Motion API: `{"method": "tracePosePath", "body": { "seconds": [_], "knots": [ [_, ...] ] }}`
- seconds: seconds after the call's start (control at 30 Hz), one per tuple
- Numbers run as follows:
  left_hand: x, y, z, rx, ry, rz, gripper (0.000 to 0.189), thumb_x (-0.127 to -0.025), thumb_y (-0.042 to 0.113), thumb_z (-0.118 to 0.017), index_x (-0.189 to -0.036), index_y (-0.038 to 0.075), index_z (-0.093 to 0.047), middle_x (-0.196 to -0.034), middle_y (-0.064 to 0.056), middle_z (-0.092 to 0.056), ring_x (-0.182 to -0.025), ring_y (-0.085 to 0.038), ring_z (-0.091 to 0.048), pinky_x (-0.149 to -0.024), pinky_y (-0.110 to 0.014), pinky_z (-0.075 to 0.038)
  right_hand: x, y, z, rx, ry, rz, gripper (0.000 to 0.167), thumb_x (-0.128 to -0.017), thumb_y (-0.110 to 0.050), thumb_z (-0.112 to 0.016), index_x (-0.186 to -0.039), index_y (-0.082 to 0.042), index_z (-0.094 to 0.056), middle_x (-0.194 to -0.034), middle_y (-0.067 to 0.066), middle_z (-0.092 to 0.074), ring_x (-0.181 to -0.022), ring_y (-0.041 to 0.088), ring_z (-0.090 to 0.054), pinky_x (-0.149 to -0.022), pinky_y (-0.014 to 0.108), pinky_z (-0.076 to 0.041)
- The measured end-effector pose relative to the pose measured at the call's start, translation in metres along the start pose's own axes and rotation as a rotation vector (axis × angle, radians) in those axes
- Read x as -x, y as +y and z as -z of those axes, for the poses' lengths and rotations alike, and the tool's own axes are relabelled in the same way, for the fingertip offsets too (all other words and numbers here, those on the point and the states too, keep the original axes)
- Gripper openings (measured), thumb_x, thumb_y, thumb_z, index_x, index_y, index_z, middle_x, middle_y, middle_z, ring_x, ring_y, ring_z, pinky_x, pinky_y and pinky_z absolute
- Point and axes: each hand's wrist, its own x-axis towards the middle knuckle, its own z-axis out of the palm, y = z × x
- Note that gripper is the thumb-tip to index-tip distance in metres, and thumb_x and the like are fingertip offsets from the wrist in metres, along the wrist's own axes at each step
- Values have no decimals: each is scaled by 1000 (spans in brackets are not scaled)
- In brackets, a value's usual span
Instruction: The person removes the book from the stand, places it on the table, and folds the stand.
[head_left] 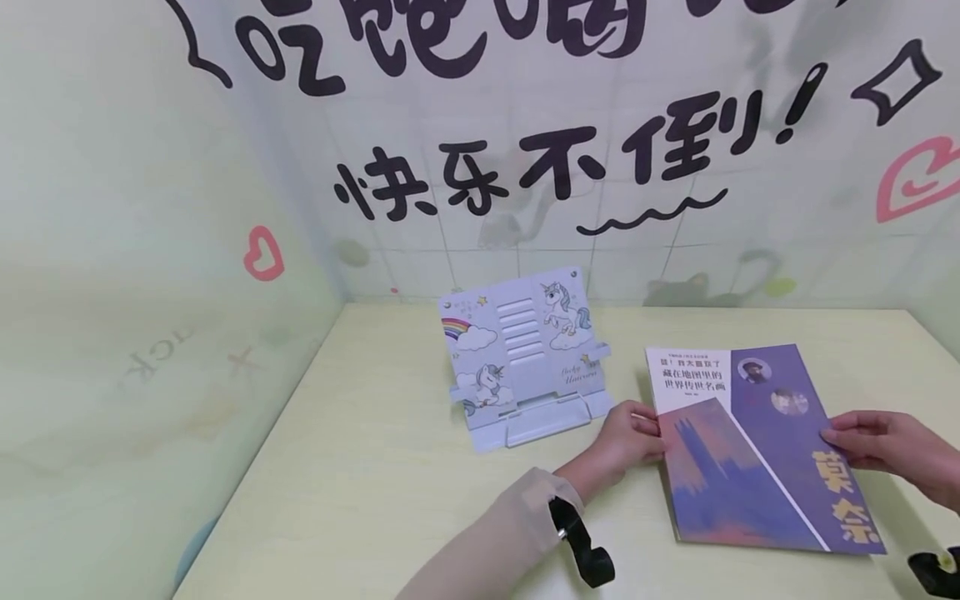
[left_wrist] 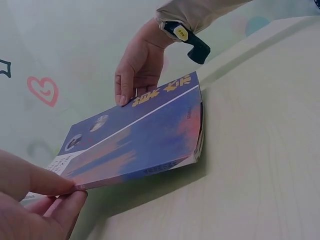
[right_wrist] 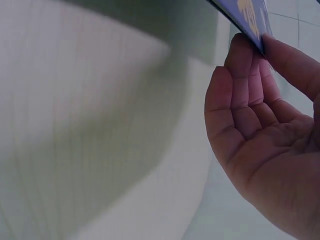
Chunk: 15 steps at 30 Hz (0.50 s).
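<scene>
One book (head_left: 761, 450) between both hands (head_left: 626, 437) (head_left: 896, 450)

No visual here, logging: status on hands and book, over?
Left hand, right hand pinching Monet paperback at opposite edges. Paperback held above table. Unicorn bookstand near left hand; nothing visibly blocking.

1. Before me stands a pale back wall (head_left: 465, 267), printed with bold black lettering (head_left: 561, 171).
2. On my left, a pale greenish wall (head_left: 112, 250) bears a pink heart outline (head_left: 265, 276).
3. Below me, soft shadows (right_wrist: 125, 130) fall across a light wood-grain table (head_left: 337, 500).

One book (head_left: 765, 454) across all views
</scene>
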Motion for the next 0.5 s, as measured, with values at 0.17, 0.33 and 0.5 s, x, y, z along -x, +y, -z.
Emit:
{"method": "tracePosePath", "body": {
  "seconds": [0.17, 0.33, 0.5],
  "knots": [
    [-5, -4, -2, -20, -1, 29, 30, -71, -20, -63, -90, 1, -54, -72, -7, -57, -59, -19, -58, -58, -31, -55, -2, 2, -1, -22, -25, -8, 45, -95, -19, -50, -108, 24, -45, -86, 5, -64, -72, 13, -61, -66, 28, -53],
    [-8, -3, -2, -56, -7, 68, 29, -69, -20, -65, -87, 0, -53, -71, -8, -57, -58, -21, -59, -57, -32, -55, -6, 8, -1, -41, -38, -39, 50, -95, -21, -51, -111, 26, -44, -87, 6, -65, -73, 14, -62, -67, 29, -53],
    [-8, -2, 1, -175, -33, 89, 26, -71, -15, -68, -84, 2, -54, -67, -7, -58, -55, -20, -59, -53, -30, -54, -6, 10, -3, -64, -51, -72, 51, -94, -23, -53, -110, 25, -46, -86, 7, -65, -73, 16, -62, -66, 29, -53]
  ]
}}
